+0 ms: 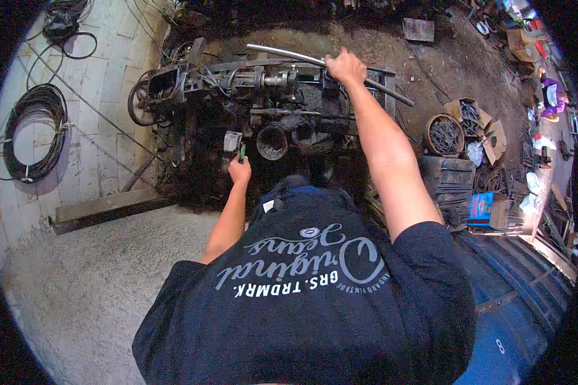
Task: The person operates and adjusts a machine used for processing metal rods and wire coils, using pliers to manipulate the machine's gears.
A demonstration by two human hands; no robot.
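My right hand is closed around a long metal rod that slants over the far side of a dark, greasy machine. The rod sticks out on both sides of my fist, its right end lower in view. Close to the machine's near left side, my left hand is closed on a slim green handle. Just beyond it is a small pale square box-like piece; whether it joins the handle, I cannot tell. Two round, cup-like openings, one a metal funnel shape, lie right of my left hand.
A black cable coil lies on the pale floor at left. A beam borders the machine pit. To the right are a round basket of metal pieces, cartons, a blue box and a bundle of dark rods. A person is at far right.
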